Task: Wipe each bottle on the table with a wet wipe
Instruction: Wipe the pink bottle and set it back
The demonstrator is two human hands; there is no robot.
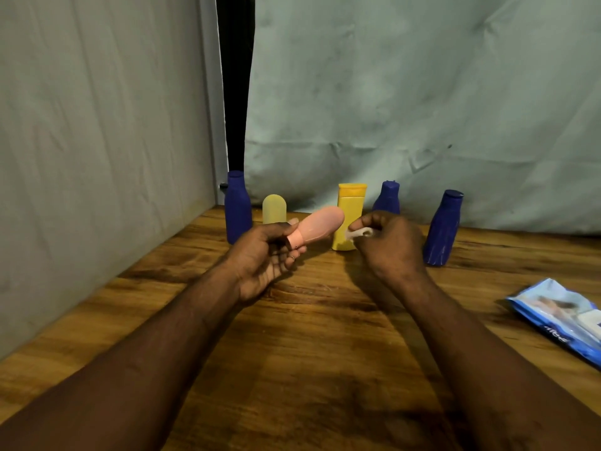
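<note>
While the fingers of the left hand curl round the cap end of the pink bottle, holding it off the counter and slanted toward the yellow bottle, the fingers of the right hand pinch a bunched wipe just before the yellow bottle, near the pink tip but seemingly not touching it. The pink bottle looks like the one being cleaned; next the wipe must meet its body and run along it as the left hand turns it. Left of the yellow bottle stand a pale bottle and a tall blue bottle; right of it, a half-hidden blue bottle and an outer blue bottle. Far right lies a pack. The counter is wooden, with pale cloth hung behind.
</note>
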